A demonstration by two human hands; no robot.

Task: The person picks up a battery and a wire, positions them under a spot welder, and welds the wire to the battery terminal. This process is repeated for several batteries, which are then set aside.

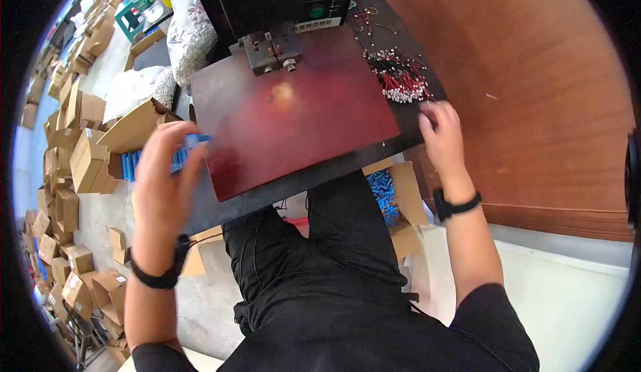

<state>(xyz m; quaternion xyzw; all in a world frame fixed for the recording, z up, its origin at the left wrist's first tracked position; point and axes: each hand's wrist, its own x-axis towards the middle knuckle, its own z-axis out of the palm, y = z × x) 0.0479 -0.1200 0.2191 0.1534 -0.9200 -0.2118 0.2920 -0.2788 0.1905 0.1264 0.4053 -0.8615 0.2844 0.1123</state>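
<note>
A: Left hand w/ fingers curled round a blue cylinder, blurred, at the left edge of the dark red work plate.

B: And the right hand?

A: At the plate's right edge, fingers bent narrow, touching the red-and-black wire pile. Can't tell if it's pinching one.

B: Machine head sits at the plate's far edge.

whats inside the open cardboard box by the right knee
Small blue tubes fill the open cardboard box below the right hand. The table edge and the leg cover its left part.
</note>
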